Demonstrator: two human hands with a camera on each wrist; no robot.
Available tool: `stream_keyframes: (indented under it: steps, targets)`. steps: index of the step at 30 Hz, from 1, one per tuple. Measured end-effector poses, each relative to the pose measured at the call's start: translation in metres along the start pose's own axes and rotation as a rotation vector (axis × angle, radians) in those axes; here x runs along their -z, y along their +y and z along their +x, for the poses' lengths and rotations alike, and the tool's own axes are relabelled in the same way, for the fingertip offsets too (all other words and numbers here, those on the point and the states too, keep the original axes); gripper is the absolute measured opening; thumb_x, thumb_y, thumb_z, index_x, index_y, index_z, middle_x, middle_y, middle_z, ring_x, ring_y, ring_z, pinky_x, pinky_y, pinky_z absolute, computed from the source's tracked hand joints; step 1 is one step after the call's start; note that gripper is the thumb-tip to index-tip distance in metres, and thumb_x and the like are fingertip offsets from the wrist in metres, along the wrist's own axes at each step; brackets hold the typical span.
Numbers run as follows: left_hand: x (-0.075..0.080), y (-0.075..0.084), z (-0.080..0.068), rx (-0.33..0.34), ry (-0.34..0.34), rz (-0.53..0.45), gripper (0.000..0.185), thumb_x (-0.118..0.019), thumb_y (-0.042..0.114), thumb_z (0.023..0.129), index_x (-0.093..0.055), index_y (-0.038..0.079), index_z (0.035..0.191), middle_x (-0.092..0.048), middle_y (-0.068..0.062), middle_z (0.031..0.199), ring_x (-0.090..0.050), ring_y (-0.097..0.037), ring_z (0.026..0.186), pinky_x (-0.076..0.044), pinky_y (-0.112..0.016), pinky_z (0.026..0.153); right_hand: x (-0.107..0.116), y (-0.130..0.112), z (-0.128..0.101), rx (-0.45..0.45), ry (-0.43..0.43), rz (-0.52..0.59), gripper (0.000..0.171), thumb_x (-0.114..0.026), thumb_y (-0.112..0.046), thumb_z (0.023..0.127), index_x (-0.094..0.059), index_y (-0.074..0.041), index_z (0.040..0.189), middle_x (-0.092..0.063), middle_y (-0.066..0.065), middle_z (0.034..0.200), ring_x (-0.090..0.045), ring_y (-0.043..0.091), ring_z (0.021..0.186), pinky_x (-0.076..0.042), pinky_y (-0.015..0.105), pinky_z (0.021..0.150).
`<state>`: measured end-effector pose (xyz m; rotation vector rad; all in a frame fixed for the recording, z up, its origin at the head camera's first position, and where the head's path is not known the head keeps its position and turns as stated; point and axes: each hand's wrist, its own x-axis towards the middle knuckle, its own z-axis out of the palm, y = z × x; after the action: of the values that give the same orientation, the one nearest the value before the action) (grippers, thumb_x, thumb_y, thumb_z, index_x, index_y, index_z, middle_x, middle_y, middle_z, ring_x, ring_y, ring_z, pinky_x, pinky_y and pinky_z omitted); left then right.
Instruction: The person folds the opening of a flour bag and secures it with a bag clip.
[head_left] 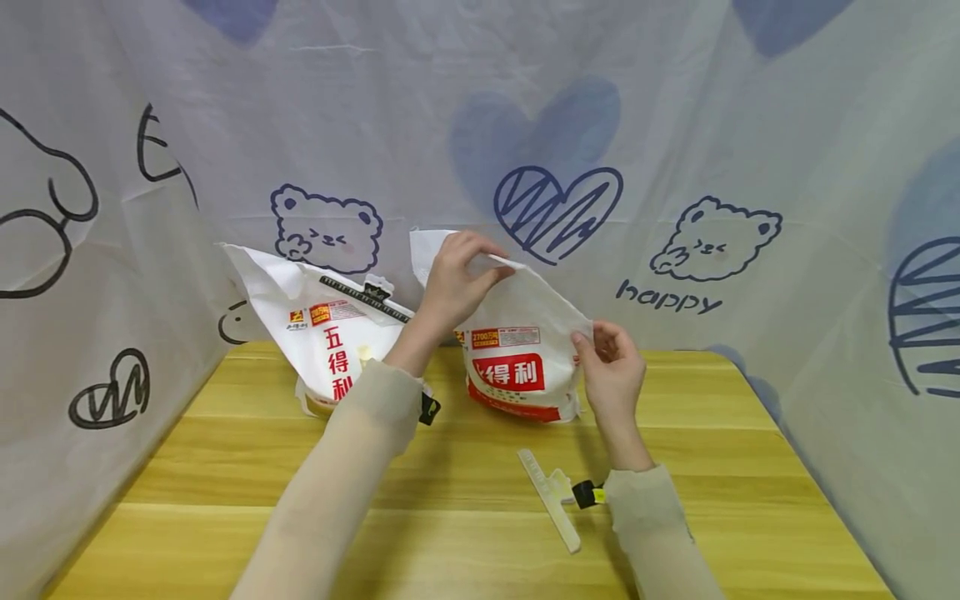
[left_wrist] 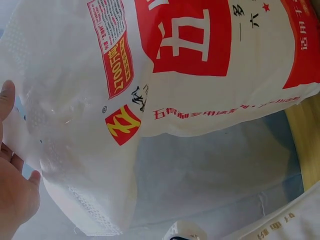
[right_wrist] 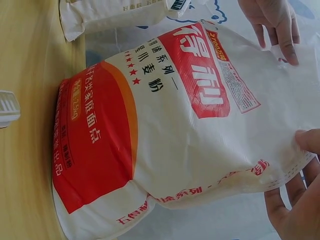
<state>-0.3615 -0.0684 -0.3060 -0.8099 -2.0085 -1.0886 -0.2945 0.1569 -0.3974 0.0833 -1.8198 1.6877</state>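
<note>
A white and red flour bag (head_left: pixel 517 304) stands on the table in front of me, its loose top pulled up and stretched to a slanted edge. My left hand (head_left: pixel 459 279) pinches this top edge near its middle, with thumb and fingers on either side. At the bag's right top corner, my right hand (head_left: pixel 617 375) holds the edge between thumb and fingers. The right wrist view shows both hands on the upper edge of the bag (right_wrist: pixel 170 125), whose full lower part rests on the wood. A white sealing clip (head_left: pixel 551 504) lies on the table nearer to me.
To the left leans a second flour bag (head_left: pixel 330 350), a black sealing clip (head_left: pixel 366 298) across its folded top. My left forearm (head_left: pixel 360 450) passes in front of its right side. A printed cloth (head_left: pixel 660 108) hangs behind and beside the wooden table (head_left: pixel 465 533).
</note>
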Motion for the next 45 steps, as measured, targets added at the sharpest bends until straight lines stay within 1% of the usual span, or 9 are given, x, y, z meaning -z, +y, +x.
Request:
stream_keyframes:
  steps: [8,14,22,25,28,32,36,41,45]
  targets:
    - [0.003,0.001,-0.003,-0.027,0.006,0.003,0.012,-0.083,0.001,0.085,-0.075,0.003,0.094,-0.071,-0.011,0.101,-0.058,-0.03,0.108,-0.046,-0.038,0.099,0.001,0.0,0.0,0.021,0.006,0.008,0.02,-0.077,-0.008,0.095,-0.069,0.005,0.108,-0.071,0.02,0.098,-0.066,0.01,0.085,-0.055,0.017,0.08]
    - [0.008,0.003,-0.007,-0.027,-0.009,0.005,0.011,-0.082,-0.002,0.085,-0.076,0.004,0.092,-0.07,-0.011,0.103,-0.058,-0.031,0.116,-0.044,-0.037,0.108,0.0,0.001,-0.001,0.019,0.013,0.009,0.015,-0.074,-0.012,0.098,-0.07,0.0,0.105,-0.069,0.008,0.095,-0.065,0.012,0.087,-0.055,0.02,0.083]
    - [0.015,0.001,-0.013,-0.062,-0.057,0.01,0.014,-0.079,-0.007,0.085,-0.075,0.005,0.091,-0.072,-0.012,0.113,-0.057,-0.032,0.121,-0.042,-0.039,0.112,0.0,0.004,0.0,0.023,0.006,0.05,0.007,-0.07,0.0,0.098,-0.071,0.004,0.103,-0.075,0.014,0.11,-0.068,0.014,0.096,-0.056,0.022,0.086]
    - [0.017,0.0,-0.013,-0.109,-0.084,0.029,0.015,-0.08,-0.007,0.084,-0.074,0.004,0.091,-0.072,-0.014,0.122,-0.056,-0.037,0.127,-0.037,-0.042,0.118,0.001,0.003,0.001,-0.002,-0.033,0.054,0.008,-0.068,0.002,0.098,-0.07,0.004,0.105,-0.075,0.014,0.115,-0.067,0.014,0.1,-0.054,0.022,0.088]
    - [0.02,0.001,-0.013,-0.125,-0.139,0.089,0.016,-0.08,-0.004,0.086,-0.071,0.006,0.094,-0.071,-0.014,0.129,-0.053,-0.039,0.135,-0.025,-0.05,0.125,0.002,0.004,0.001,-0.015,-0.088,0.058,0.012,-0.068,0.001,0.098,-0.069,0.004,0.109,-0.073,0.015,0.121,-0.065,0.016,0.108,-0.053,0.025,0.091]
    - [0.023,0.005,-0.013,-0.064,-0.244,0.179,0.019,-0.082,0.012,0.089,-0.068,0.01,0.102,-0.068,-0.008,0.137,-0.044,-0.033,0.146,-0.009,-0.052,0.129,0.004,0.004,0.001,-0.003,-0.142,0.064,0.02,-0.074,-0.004,0.096,-0.067,0.004,0.113,-0.071,0.015,0.127,-0.063,0.021,0.118,-0.052,0.029,0.092]
    - [0.025,0.011,-0.011,0.001,-0.31,0.224,0.032,-0.081,0.033,0.091,-0.068,0.012,0.112,-0.065,-0.004,0.141,-0.037,-0.027,0.151,-0.003,-0.048,0.13,0.004,0.003,0.002,-0.013,-0.159,0.056,0.026,-0.075,-0.015,0.097,-0.067,0.002,0.115,-0.07,0.011,0.129,-0.063,0.019,0.119,-0.052,0.027,0.093]
    - [0.022,0.015,-0.009,0.05,-0.316,0.241,0.034,-0.068,0.043,0.1,-0.068,0.013,0.115,-0.066,-0.003,0.138,-0.037,-0.026,0.151,-0.001,-0.045,0.13,0.003,0.002,0.002,-0.048,-0.152,0.012,0.034,-0.064,-0.033,0.105,-0.066,-0.002,0.118,-0.071,0.006,0.127,-0.063,0.014,0.114,-0.053,0.025,0.099]
    - [0.019,0.015,-0.008,0.083,-0.286,0.227,0.033,-0.059,0.042,0.104,-0.069,0.012,0.115,-0.068,-0.005,0.134,-0.039,-0.028,0.149,-0.002,-0.044,0.13,0.001,0.003,0.002,-0.047,-0.135,0.023,0.032,-0.064,-0.029,0.105,-0.067,0.001,0.119,-0.071,0.01,0.123,-0.064,0.015,0.109,-0.054,0.028,0.1]
